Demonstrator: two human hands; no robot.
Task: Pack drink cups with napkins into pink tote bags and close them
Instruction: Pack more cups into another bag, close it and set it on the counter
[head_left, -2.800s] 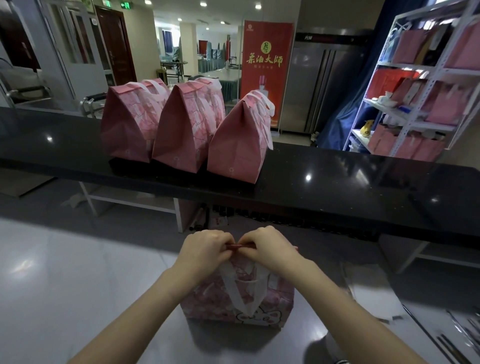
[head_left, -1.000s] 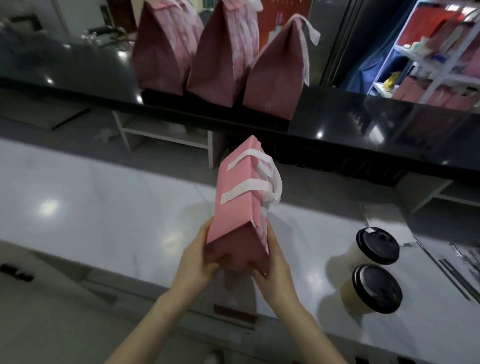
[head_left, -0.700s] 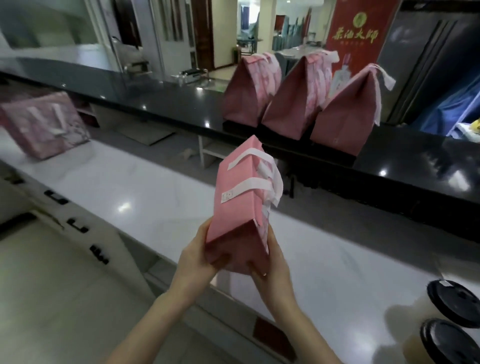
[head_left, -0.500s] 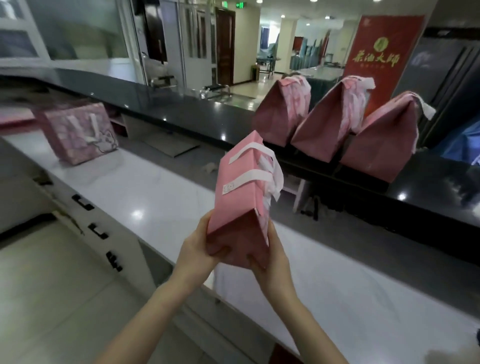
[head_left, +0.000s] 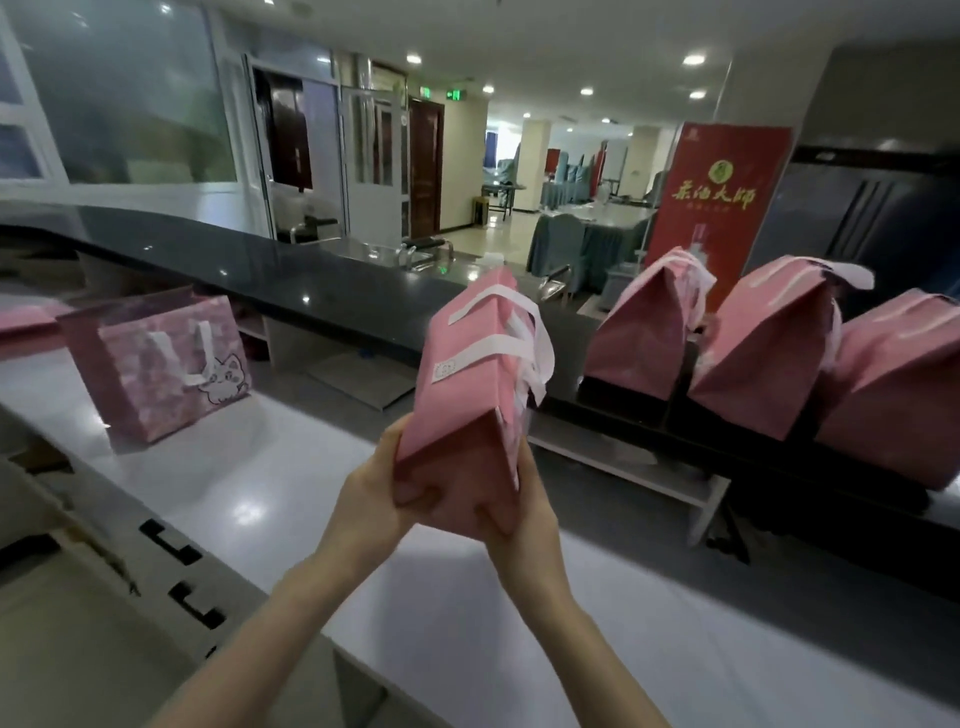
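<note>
Head view, centre of the frame: a closed pink tote bag (head_left: 467, 395) is held up in the air over the near edge of a white counter (head_left: 249, 478), touching neither it nor anything else but the hands. The bag leans with its folded top pointing up and away from the camera and its base toward the viewer, and its white handles (head_left: 496, 340) lie flat across the upper side and hang over the right edge. The left hand (head_left: 371, 499) grasps the lower left corner of the bag, thumb pressed on the base and fingers hidden behind the side. The right hand (head_left: 524, 514) grasps the lower right corner in the same way, thumb on the base and palm along the right side. Both forearms reach in from the bottom of the frame. At the left, on the white counter, stands another pink tote with a cat print (head_left: 166, 364), upright and well apart from the held bag. At the right, on a black counter (head_left: 332, 291) that runs across the middle of the frame, three more closed pink bags stand in a row, close together: the nearest to centre (head_left: 644, 332), the middle one (head_left: 763, 353) and one at the right edge (head_left: 893, 395). Behind them, in the upper right, stands a red banner (head_left: 722, 208) with yellow characters
</note>
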